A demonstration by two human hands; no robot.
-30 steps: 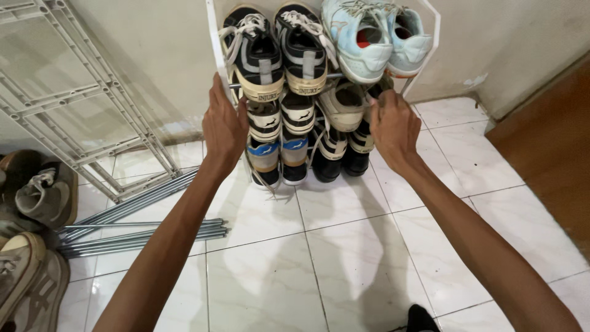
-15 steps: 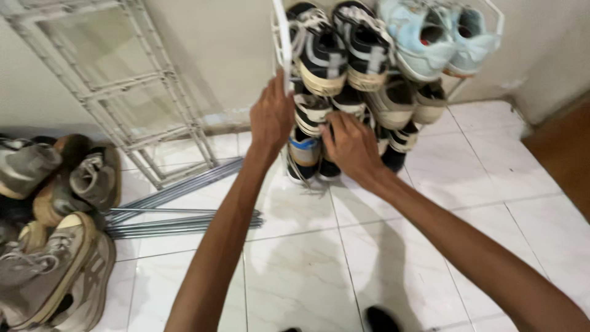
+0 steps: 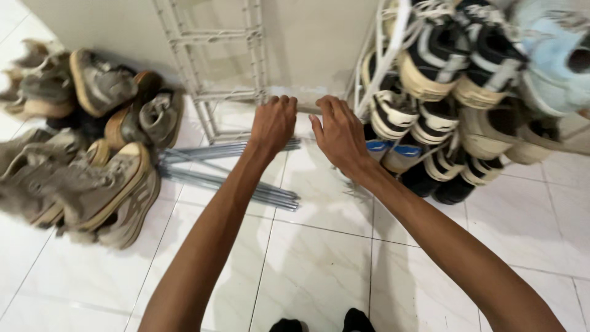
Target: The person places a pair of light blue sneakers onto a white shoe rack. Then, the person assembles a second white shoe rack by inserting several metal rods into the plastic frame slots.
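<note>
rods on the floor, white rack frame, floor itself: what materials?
Rods: likely metal, grey with a dull sheen, thin and straight. Rack frame: white, smooth, slim bars; painted metal or plastic, cannot tell which. Floor: glossy white tile, probably ceramic, with faint marbling, reflections and grout lines.

Empty hands (image 3: 307, 126) above metal rods (image 3: 227, 175), shoe rack (image 3: 393, 49)
</note>
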